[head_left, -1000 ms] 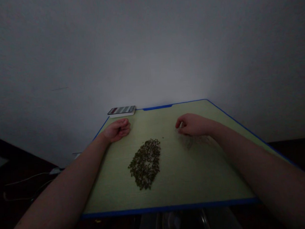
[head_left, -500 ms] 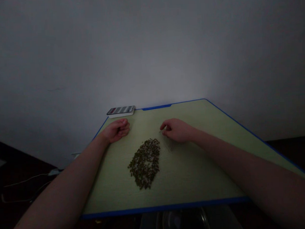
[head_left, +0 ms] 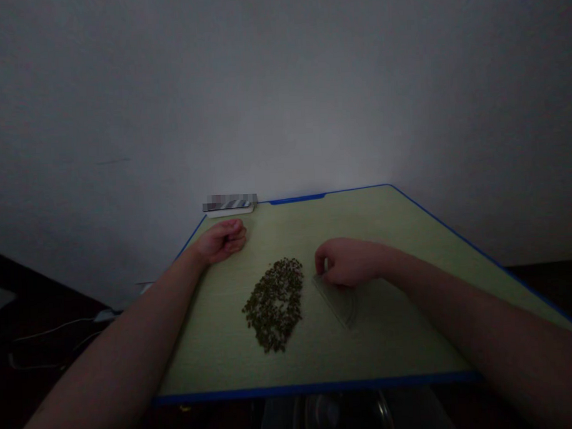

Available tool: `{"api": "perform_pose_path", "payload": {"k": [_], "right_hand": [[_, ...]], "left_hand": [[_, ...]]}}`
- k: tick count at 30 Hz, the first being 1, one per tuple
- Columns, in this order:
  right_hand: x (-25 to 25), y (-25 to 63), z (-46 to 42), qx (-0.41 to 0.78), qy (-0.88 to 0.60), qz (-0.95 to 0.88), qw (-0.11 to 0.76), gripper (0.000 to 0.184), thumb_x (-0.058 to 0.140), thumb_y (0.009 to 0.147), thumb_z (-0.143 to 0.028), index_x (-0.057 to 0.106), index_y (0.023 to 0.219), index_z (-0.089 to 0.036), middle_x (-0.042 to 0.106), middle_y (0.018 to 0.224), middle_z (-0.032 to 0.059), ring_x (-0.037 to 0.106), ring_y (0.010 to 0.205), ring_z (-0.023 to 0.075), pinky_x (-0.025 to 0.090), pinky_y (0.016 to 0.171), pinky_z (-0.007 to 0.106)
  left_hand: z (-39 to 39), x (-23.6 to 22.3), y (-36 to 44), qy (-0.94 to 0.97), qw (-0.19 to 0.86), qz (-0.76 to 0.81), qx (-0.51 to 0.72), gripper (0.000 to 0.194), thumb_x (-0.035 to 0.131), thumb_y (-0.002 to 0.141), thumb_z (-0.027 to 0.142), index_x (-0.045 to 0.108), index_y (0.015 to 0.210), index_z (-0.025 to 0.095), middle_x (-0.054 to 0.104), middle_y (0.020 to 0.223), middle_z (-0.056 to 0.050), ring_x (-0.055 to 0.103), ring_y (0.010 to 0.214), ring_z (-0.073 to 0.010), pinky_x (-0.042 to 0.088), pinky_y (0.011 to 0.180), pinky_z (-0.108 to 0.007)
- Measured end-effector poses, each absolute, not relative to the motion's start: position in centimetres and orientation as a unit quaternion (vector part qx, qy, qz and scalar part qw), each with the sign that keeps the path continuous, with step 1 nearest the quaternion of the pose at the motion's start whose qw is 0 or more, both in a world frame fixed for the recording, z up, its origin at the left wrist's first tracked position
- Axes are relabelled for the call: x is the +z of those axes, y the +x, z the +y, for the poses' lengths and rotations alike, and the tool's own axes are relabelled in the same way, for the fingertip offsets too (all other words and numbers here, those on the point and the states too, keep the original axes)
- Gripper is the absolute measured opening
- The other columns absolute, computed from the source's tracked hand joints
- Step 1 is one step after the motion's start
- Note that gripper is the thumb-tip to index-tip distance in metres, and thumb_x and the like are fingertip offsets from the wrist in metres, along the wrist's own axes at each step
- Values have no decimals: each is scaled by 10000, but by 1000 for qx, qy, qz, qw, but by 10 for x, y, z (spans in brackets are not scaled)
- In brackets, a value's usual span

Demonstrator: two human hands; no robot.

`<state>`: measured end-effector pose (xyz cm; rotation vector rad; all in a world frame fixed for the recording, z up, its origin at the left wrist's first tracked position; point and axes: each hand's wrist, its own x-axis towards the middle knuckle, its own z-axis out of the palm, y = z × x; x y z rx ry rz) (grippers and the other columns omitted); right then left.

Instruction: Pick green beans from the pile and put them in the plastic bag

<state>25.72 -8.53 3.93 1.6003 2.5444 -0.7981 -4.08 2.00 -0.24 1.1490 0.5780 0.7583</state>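
Observation:
My left hand rests on the left side of the table, curled into a loose fist with nothing showing in it. On the right, my right hand pinches one end of a clear plastic protractor. The protractor's straight side faces a flat, spread pile of small greenish-brown seeds, with a gap of table between them. The pile lies between my two hands, nearer to me than either. Part of the protractor is hidden under the right hand.
The pale green table has a blue rim and stands against a grey wall. A phone lies on a white box at its far left corner. White cables hang at the left. Something round and shiny is below the near edge.
My right hand has moved toward me and slightly right, and the protractor shows much more clearly below it. My left hand stays closed in nearly the same place. The pile looks unchanged.

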Motion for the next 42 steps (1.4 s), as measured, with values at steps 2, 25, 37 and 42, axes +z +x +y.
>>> {"api": "perform_pose_path", "payload": {"k": [2,25,37,42], "right_hand": [[40,256,-87,-303,505,808,29,343,543,616,-146,673,934,-145,698,682,54,612,568,156,398,503,234],[36,260,-80,-267,539,797,51,375,515,611,-161,690,942,-131,681,601,52,598,497,162,378,441,243],[31,244,-83,-218,520,825,-30,288,550,658,-198,697,904,-167,714,846,78,629,704,177,427,587,247],[29,247,-78,-208,527,823,-43,283,546,661,-202,698,894,-151,714,859,93,632,711,184,432,596,251]], "left_hand": [[20,-2,-41,522,733,265,346,281,644,741,217,401,617,149,344,529,50,314,391,-36,191,354,-154],[23,-5,-43,510,738,269,350,280,650,736,203,401,623,147,342,535,44,315,396,-38,202,353,-144],[22,-3,-43,520,733,269,347,287,637,743,218,388,615,152,332,537,49,314,393,-37,197,351,-150],[23,-4,-43,519,736,265,345,278,637,740,215,396,617,151,332,537,49,317,399,-38,205,353,-147]]}}
